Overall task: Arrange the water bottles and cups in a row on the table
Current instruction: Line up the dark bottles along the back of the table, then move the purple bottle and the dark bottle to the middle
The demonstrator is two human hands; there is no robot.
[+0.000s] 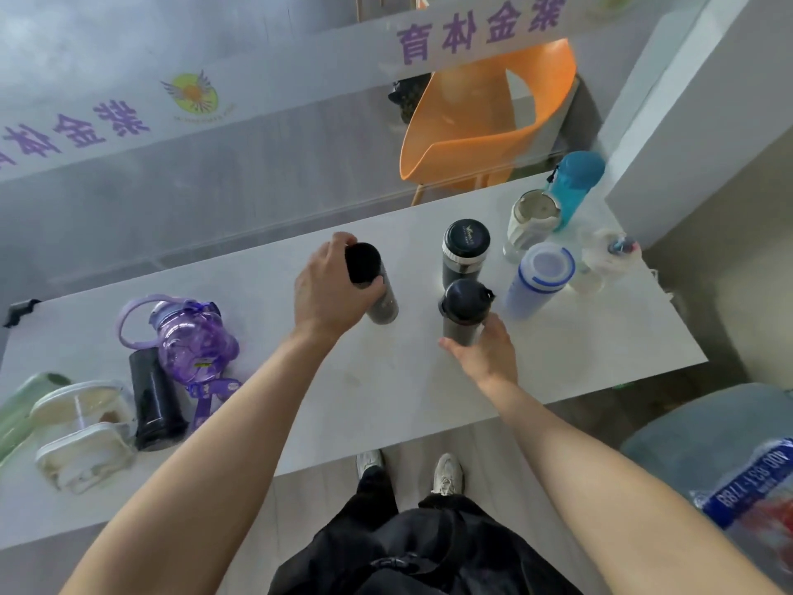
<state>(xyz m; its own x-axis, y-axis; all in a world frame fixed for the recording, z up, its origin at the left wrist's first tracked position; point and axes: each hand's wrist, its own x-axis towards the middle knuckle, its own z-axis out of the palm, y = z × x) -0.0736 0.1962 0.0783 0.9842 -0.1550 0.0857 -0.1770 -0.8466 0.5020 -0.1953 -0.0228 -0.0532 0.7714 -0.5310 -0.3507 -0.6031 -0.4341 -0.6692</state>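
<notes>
The left hand (330, 289) wraps around the upper part of a dark tumbler (372, 283), fingers curled behind it and thumb across the front, so the tumbler can be steered upright over the pale surface (386, 380). The right hand (485, 352) cups the lower body of a grey bottle with a black lid (465, 311) from the near side, fingers loosely curved against it; how firmly it grips is hard to tell. Both sit near the middle of the surface, probably being lined up beside the black flask (465, 253) that stands just behind the grey bottle. To the right, a blue-rimmed bottle (538, 279), a white cup (532, 221), a teal bottle (573, 184) and a clear bottle (600, 261) cluster close to the far right corner, leaving little margin there. At the left a purple bottle (193, 341), a dark cup (156, 399) and plastic boxes (83, 431) lie unsorted. The open stretch between the two groups offers the best room for a row.
</notes>
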